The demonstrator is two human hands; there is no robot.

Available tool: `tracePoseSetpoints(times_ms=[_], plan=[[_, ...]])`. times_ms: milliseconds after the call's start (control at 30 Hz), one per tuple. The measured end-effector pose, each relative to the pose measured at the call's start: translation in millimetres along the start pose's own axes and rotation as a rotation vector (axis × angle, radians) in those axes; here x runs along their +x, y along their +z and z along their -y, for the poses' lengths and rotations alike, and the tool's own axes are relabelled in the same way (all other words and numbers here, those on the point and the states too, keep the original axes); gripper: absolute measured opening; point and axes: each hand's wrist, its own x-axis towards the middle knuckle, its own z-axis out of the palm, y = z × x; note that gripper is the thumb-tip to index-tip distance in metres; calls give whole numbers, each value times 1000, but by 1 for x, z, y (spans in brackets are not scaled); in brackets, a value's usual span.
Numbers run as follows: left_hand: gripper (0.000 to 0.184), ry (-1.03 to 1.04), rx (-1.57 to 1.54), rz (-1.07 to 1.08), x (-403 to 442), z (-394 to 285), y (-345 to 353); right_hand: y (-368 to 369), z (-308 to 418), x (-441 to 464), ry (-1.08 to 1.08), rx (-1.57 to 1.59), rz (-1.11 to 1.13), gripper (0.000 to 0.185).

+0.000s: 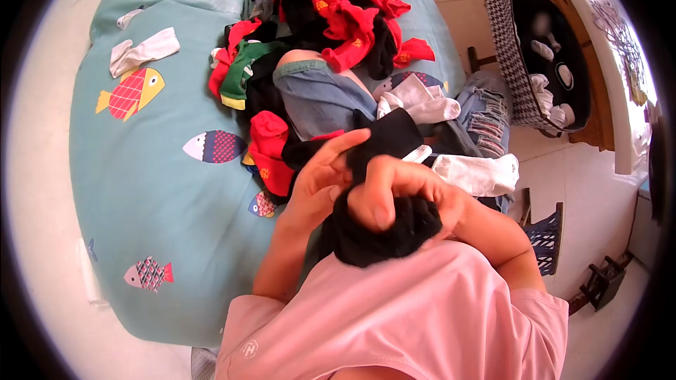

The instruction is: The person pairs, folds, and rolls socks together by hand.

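Pink shirt (394,302) closest below; just beyond it, black cloth (400,130), stretching lengthwise away from the chest, from a bunched near end to a flatter far end. With right hand (415,186), holds the cloth narrowly from above, fingers curled over the middle, nearer than left hand (317,183) to the bunched end. With the latter, meets the cloth's left side, fingers partly spread; cannot tell whether pinching or merely touching. Right of the cloth, close by, a white sock (479,174) over denim; to the left, a red sock (269,142) on fish-print bedding (165,204).
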Motion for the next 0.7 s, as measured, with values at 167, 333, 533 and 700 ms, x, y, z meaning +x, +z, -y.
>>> tracePoseSetpoints(times_ms=[167, 333, 533, 700], plan=[[31, 146, 241, 287, 23, 12, -20, -3, 0, 0, 61, -133, 205, 47], [27, 700, 743, -372, 27, 11, -3, 13, 9, 8, -10, -952, -48, 39], [51, 435, 46, -98, 23, 6, 18, 2, 19, 3, -323, -888, -358, 40], [57, 286, 159, -3, 18, 13, -2, 5, 30, -3, -233, -806, -365, 33]])
